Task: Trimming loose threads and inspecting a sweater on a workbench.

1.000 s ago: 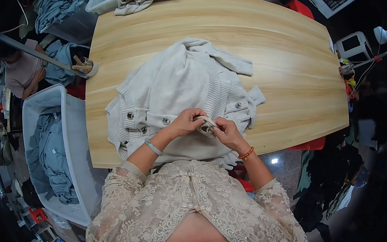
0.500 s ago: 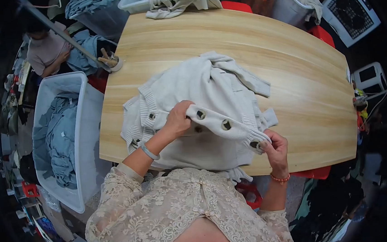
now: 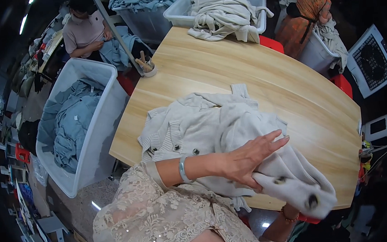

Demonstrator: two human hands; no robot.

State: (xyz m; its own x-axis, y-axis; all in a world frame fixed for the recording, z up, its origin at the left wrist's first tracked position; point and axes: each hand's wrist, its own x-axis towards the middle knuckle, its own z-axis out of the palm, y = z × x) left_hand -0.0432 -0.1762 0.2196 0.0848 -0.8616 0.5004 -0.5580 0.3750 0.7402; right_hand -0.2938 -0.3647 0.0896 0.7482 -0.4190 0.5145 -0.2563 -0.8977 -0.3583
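Observation:
A cream knit cardigan with dark buttons lies bunched on the wooden table in front of me. My left hand reaches across to the right over it, fingers stretched out, with the thumb against the button band. That band is raised and slightly blurred near the table's right front edge. Behind its lower end is my right hand; the knit covers its fingers, so their grip is hidden. Ribbed parts and several buttons show on the cardigan's left side.
The wooden table curves away ahead. On it stands a small cup of tools beside a pole. Left is a white bin of blue-grey garments; a far bin holds cream knits. Two people work beyond, one upper left, one upper right.
My left hand has left its hold on the band and moved right, fingers now extended. The band's end swung right and nearer me, covering my right hand. The view has shifted.

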